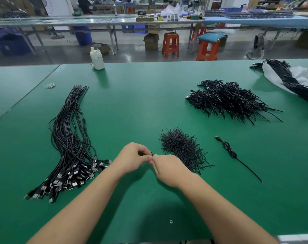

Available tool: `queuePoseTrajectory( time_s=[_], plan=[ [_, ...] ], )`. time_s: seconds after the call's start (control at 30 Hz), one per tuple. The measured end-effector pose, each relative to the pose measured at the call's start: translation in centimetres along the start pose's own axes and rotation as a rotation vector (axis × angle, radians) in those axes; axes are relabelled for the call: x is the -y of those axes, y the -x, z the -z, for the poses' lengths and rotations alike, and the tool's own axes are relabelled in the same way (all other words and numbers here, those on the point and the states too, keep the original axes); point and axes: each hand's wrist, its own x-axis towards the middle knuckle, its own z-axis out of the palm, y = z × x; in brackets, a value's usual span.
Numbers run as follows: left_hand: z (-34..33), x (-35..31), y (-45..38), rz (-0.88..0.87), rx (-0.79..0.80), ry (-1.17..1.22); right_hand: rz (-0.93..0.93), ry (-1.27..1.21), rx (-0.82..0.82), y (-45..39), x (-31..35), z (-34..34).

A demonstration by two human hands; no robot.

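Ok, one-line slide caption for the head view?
The left hand and right hand pinch a thin black tie above the green table, between loose USB cables and a tie pile.

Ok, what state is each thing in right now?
left hand, pinching a black tie.
right hand, pinching the same tie.
tie pile, loose heap.
loose cables, uncoiled, lying flat.
single cable, coiled, tail straight.
cable heap, coiled, piled.
bottle, upright, capped.

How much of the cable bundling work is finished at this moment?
Done: a heap of coiled cables far right, plus one loose coiled cable. In hand: left hand and right hand pinch a thin black piece, likely a tie. Remaining: many straight cables and the tie pile.
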Motion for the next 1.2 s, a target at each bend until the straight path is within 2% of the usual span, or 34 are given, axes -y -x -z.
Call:
queuePoseTrajectory(
  time_s=[0.1, 0.27, 0.33, 0.43, 0.5, 0.63, 0.77, 0.87, 0.97, 1.07, 1.2],
  plan=[
    [0.0, -0.1, 0.0, -0.04, -0.011, -0.112, 0.024, 0.044, -0.006, 0.1, 0.1, -0.2],
    [-0.4, -0.7, 0.1, -0.122, -0.06, -0.487, 0.053, 0.113, 0.002, 0.1, 0.1, -0.6],
    [-0.6, -0.7, 0.0, -0.143, -0.083, -0.526, 0.054, 0.141, 0.003, 0.0, -0.1, -0.5],
    [-0.3, -0.4, -0.3, -0.148, -0.033, -0.535, 0.048, 0.211, 0.027, -0.3, -0.3, 0.1],
    [-0.2, 0.1, -0.5, -0.113, 0.027, -0.451, 0.076, 0.255, -0.037, -0.3, -0.8, 0.7],
    [0.4, 1.4, -0.8, 0.043, 0.063, 0.007, 0.177, 0.171, -0.441, 0.3, -1.8, 1.1],
    [0.7, 1.5, -0.4, 0.144, 0.146, 0.544, 0.252, 0.004, -0.579, 0.6, -2.0, 0.3],
    [0.8, 1.3, -0.2, 0.151, 0.217, 0.653, 0.255, -0.121, -0.659, 0.5, -1.8, 0.2],
    [1.2, 1.4, -0.3, 0.095, 0.219, 0.667, 0.157, -0.291, -0.642, 0.4, -1.2, 0.4],
    [1.1, 1.4, -0.3, -0.027, 0.155, 0.662, 0.005, -0.513, -0.483, 0.3, -0.6, 1.2],
    [1.0, 1.5, -0.3, -0.148, 0.04, 0.495, -0.156, -0.774, -0.335, -0.2, -0.2, 1.7]
  ],
)
